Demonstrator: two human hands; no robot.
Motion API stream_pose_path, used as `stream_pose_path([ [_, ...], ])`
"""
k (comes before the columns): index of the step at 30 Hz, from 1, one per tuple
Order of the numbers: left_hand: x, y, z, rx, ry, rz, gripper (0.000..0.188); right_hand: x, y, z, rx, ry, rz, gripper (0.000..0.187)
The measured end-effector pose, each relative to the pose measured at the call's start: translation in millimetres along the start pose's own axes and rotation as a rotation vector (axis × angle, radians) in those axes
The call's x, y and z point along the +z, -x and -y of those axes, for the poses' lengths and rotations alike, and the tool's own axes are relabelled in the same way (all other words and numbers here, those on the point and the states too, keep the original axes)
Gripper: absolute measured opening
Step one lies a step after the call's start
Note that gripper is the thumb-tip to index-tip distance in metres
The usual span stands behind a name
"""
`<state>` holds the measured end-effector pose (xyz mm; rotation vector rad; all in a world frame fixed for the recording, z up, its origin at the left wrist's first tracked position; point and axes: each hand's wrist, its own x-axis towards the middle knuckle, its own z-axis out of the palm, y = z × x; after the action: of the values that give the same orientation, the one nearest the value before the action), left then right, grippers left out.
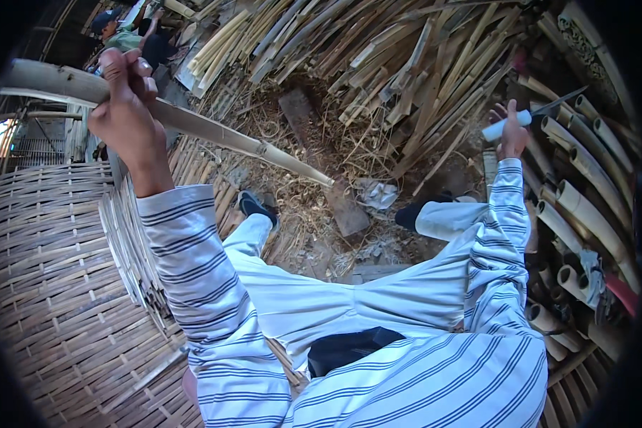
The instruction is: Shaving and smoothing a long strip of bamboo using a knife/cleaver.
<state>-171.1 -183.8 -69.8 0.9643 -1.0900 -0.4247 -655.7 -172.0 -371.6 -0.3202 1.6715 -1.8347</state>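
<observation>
My left hand [130,107], raised at the upper left, is closed round a long split bamboo piece [221,133]. The piece slants down to the right, and its narrow end comes over a worn wooden board [351,214] on the ground between my feet; I cannot tell whether they touch. Out to the right, my right hand [512,132] holds a knife [493,128] by its pale handle, with some fingers spread away from it. Its dark pointed blade aims to the upper right, well apart from the bamboo piece.
Split bamboo strips [435,64] are heaped ahead. Cut bamboo poles [574,203] are stacked at the right. A woven bamboo panel [50,285] stands at my left. Shavings [264,160] and a crumpled plastic bag [376,192] litter the ground. Another person [125,32] is at the far left.
</observation>
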Motion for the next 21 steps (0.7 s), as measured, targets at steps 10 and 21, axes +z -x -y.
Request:
stream_pose_path([
  [10, -38.9, 8.5, -24.3, -0.149, -0.068, -0.086, 0.037, -21.3, 108.8, -59.8, -0.215, 0.787, 0.448, 0.035],
  [21, -62.7, 29.2, -64.7, -0.032, -0.103, -0.366, 0.037, 28.9, 272.9, -48.6, 0.108, 0.609, 0.727, 0.047],
])
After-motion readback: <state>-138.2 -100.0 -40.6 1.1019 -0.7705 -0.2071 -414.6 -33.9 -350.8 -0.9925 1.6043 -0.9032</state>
